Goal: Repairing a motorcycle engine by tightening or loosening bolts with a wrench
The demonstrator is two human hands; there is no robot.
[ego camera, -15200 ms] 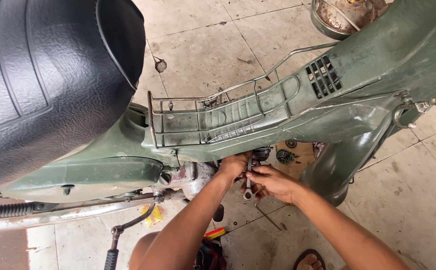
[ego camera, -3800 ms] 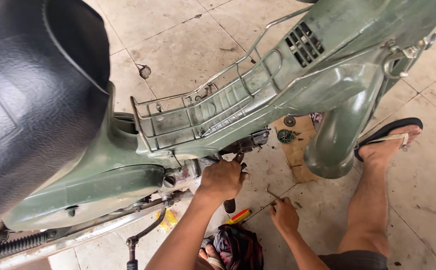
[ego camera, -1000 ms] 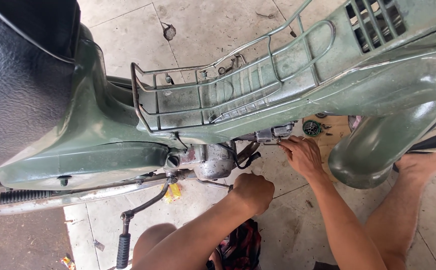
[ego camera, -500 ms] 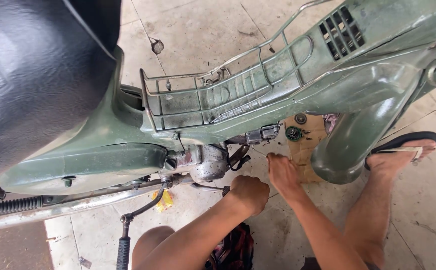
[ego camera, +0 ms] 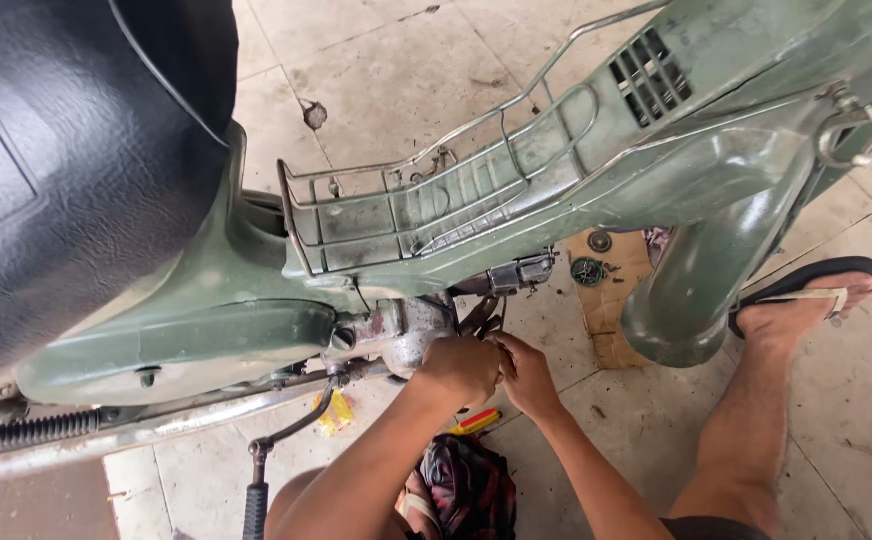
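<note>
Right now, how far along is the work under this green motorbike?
Done, by the look of it: small round metal parts already lie loose on the brown cardboard scrap. In hand: the left hand and right hand are pressed together at the grey metal engine casing under the green motorbike body; what they hold is hidden. Left: the loose parts are not yet refitted, and the red and yellow tool lies untouched on the floor.

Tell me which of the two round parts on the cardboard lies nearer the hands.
The larger dark green round part, at the cardboard's left edge, is nearer the left hand and right hand. The smaller grey disc lies farther up, toward the green frame.
</note>
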